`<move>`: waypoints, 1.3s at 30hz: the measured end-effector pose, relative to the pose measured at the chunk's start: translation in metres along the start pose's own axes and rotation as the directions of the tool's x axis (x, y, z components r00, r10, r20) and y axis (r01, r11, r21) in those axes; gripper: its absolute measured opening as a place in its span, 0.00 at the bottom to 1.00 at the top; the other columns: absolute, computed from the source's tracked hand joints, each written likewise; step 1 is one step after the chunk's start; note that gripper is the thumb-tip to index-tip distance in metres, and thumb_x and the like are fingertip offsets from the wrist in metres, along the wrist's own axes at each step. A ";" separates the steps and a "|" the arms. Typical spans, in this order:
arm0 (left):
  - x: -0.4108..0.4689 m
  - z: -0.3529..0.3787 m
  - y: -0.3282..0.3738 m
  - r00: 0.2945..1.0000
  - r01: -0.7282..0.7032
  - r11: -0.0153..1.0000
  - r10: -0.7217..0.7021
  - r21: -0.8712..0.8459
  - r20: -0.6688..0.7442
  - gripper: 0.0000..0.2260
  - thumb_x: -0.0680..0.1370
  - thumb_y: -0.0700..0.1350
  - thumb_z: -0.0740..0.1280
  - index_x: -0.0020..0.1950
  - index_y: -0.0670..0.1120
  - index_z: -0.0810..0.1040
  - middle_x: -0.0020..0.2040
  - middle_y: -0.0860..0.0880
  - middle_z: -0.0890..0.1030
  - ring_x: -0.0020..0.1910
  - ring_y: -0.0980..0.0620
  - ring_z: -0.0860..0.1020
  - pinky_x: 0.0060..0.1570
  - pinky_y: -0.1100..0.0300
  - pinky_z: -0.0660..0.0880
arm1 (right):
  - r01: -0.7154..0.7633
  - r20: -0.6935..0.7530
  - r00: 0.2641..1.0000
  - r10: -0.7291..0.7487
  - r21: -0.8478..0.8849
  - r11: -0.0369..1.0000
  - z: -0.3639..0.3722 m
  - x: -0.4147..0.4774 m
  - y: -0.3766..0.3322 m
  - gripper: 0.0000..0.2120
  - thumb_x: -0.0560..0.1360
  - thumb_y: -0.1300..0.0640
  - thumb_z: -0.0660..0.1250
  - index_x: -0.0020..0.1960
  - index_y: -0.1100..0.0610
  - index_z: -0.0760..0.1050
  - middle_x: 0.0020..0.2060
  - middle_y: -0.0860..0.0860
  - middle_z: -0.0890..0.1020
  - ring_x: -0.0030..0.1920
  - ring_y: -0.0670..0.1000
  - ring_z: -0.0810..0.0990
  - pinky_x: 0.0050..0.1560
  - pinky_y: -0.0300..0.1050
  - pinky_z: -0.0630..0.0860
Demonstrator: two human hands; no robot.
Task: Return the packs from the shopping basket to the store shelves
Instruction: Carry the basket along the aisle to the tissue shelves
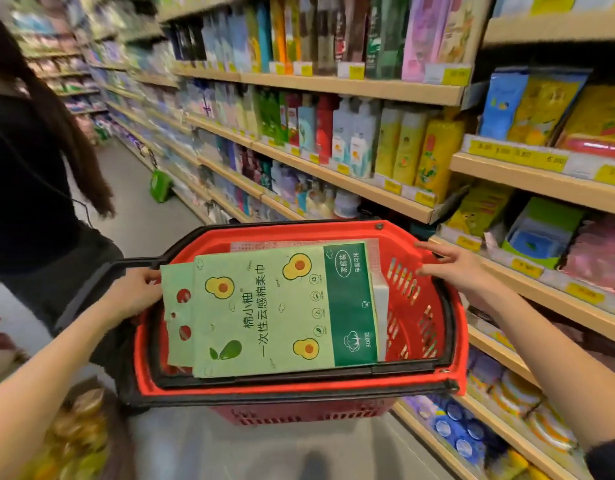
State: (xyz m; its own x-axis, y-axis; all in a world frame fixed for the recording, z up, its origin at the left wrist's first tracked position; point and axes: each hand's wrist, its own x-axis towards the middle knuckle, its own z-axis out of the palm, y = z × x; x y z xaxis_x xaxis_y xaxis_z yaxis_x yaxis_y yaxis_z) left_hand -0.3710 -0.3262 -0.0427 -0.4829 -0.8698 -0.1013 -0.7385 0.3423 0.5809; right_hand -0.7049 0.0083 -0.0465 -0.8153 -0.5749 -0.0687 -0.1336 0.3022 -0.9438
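The green avocado-print pack (275,306) was seen laid flat across the top of the red shopping basket (460,341), with a pale dotted pack (299,244) tucked beneath its far edge. Its punched carry flap was gripped by the left hand (133,294), fingers curled round the edge. The right hand (451,268) was held wide, fingers straight and spread at the basket's right rim; contact could not be judged. Stocked shelves (368,192) were ranged along the right, and a person in black (29,185) was stood at the left.
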 end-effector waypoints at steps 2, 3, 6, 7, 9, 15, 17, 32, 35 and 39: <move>0.018 -0.005 -0.007 0.999 0.041 0.999 -0.041 -0.001 -0.018 0.17 0.76 0.48 0.64 0.64 0.45 0.75 0.53 0.39 0.80 0.44 0.43 0.77 0.43 0.53 0.73 | 0.002 0.039 0.999 -0.002 -0.003 1.000 0.017 0.030 -0.006 0.23 0.66 0.68 0.72 0.58 0.50 0.77 0.38 0.52 0.80 0.36 0.49 0.79 0.30 0.33 0.76; 0.028 -0.007 -0.010 0.998 0.064 0.998 -0.064 -0.001 -0.023 0.18 0.76 0.49 0.64 0.64 0.45 0.75 0.52 0.40 0.80 0.44 0.43 0.78 0.43 0.52 0.74 | 0.008 0.057 0.998 -0.008 -0.014 1.000 0.026 0.049 -0.007 0.24 0.65 0.67 0.73 0.58 0.51 0.78 0.40 0.54 0.81 0.38 0.51 0.80 0.34 0.37 0.79; 0.062 -0.008 -0.018 0.990 0.130 0.992 -0.130 -0.003 -0.046 0.17 0.76 0.49 0.64 0.64 0.45 0.75 0.48 0.42 0.80 0.42 0.44 0.79 0.40 0.54 0.74 | 0.026 0.116 0.993 -0.023 -0.026 0.999 0.051 0.109 -0.013 0.27 0.64 0.68 0.74 0.60 0.51 0.77 0.42 0.55 0.83 0.36 0.47 0.81 0.40 0.41 0.81; 0.074 -0.007 -0.020 0.987 0.152 0.988 -0.152 0.003 -0.055 0.17 0.77 0.50 0.64 0.63 0.46 0.75 0.47 0.43 0.80 0.41 0.45 0.78 0.39 0.55 0.74 | 0.033 0.149 0.988 -0.030 -0.023 0.999 0.059 0.130 -0.016 0.27 0.64 0.68 0.74 0.60 0.51 0.77 0.41 0.55 0.83 0.35 0.47 0.81 0.38 0.38 0.81; 0.100 -0.006 -0.021 0.979 0.188 0.982 -0.188 0.003 -0.077 0.16 0.76 0.50 0.64 0.62 0.46 0.76 0.46 0.45 0.80 0.41 0.46 0.78 0.42 0.54 0.75 | 0.053 0.214 0.976 -0.046 -0.027 0.998 0.078 0.172 -0.024 0.27 0.64 0.69 0.73 0.60 0.52 0.76 0.41 0.57 0.83 0.35 0.49 0.81 0.35 0.36 0.80; 0.167 -0.012 -0.015 0.939 0.295 0.955 -0.293 -0.018 -0.182 0.17 0.74 0.50 0.66 0.62 0.47 0.77 0.53 0.41 0.81 0.44 0.42 0.77 0.46 0.52 0.74 | 0.106 0.378 0.923 -0.071 -0.071 0.992 0.132 0.298 -0.057 0.27 0.65 0.69 0.72 0.61 0.53 0.76 0.42 0.56 0.82 0.35 0.46 0.80 0.37 0.36 0.79; 0.193 -0.019 -0.013 0.924 0.327 0.944 -0.327 -0.036 -0.200 0.19 0.73 0.51 0.66 0.63 0.47 0.75 0.54 0.40 0.81 0.43 0.43 0.76 0.42 0.54 0.75 | 0.126 0.396 0.913 -0.094 -0.057 0.990 0.151 0.333 -0.072 0.28 0.65 0.69 0.72 0.61 0.52 0.75 0.42 0.55 0.81 0.36 0.45 0.79 0.32 0.30 0.76; 0.444 -0.083 -0.072 0.879 0.393 0.908 -0.417 -0.144 -0.232 0.22 0.72 0.52 0.68 0.64 0.49 0.75 0.58 0.41 0.80 0.55 0.40 0.77 0.53 0.49 0.76 | 0.189 0.353 0.924 -0.148 -0.084 0.978 0.360 0.555 -0.161 0.25 0.67 0.70 0.71 0.62 0.55 0.75 0.40 0.67 0.80 0.43 0.66 0.78 0.31 0.38 0.69; 0.490 -0.098 -0.078 0.873 0.400 0.905 -0.424 -0.143 -0.242 0.21 0.71 0.53 0.69 0.63 0.51 0.76 0.56 0.42 0.80 0.55 0.39 0.77 0.55 0.47 0.76 | 0.166 0.379 0.917 -0.125 -0.077 0.983 0.402 0.604 -0.174 0.27 0.65 0.69 0.72 0.61 0.52 0.75 0.34 0.55 0.77 0.35 0.54 0.73 0.30 0.35 0.72; 0.549 -0.108 -0.095 0.878 0.387 0.899 -0.427 -0.208 -0.215 0.23 0.67 0.56 0.69 0.61 0.50 0.78 0.58 0.43 0.80 0.59 0.42 0.76 0.59 0.49 0.74 | 0.146 0.389 0.915 -0.106 -0.075 0.986 0.453 0.676 -0.181 0.27 0.64 0.68 0.73 0.59 0.50 0.76 0.29 0.45 0.80 0.24 0.39 0.75 0.32 0.35 0.76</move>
State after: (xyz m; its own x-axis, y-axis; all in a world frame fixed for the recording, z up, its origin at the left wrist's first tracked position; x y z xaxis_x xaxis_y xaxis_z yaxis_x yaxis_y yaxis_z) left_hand -0.5150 -0.8751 -0.0666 -0.0075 -0.9865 -0.1638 -0.7525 -0.1023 0.6505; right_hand -0.9762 -0.7796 -0.0686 -0.5129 -0.8539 -0.0882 -0.2932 0.2709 -0.9169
